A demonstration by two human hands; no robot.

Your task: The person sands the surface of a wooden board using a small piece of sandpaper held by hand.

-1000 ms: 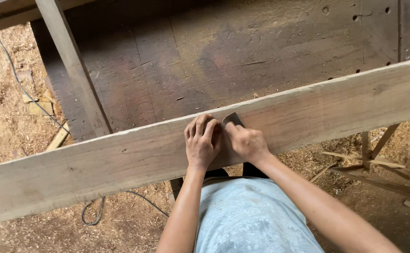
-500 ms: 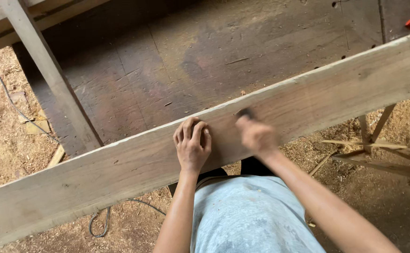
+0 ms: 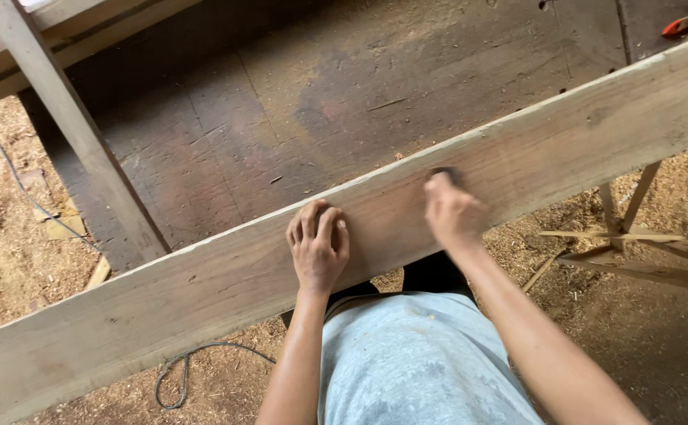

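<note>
A long pale wooden plank [image 3: 202, 283] runs slantwise across the view, low at the left and high at the right. My left hand [image 3: 318, 244] presses flat on the plank near its middle, fingers together. To its right, my right hand [image 3: 452, 211] is blurred and pressed to the plank, closed on a small dark piece, likely sandpaper [image 3: 443, 171], whose edge shows beyond the fingertips.
Behind the plank lies a dark worn workbench top [image 3: 344, 102] with a pale wooden bar [image 3: 68, 126] across its left side. Sawdust covers the floor, with a cable [image 3: 182, 370] below and wooden trestle legs [image 3: 627, 236] at the right. A red tool tip [image 3: 678, 26] shows top right.
My right hand has slid to the right along the plank, away from the left hand. The left hand stays pressed in place. The view has shifted slightly.
</note>
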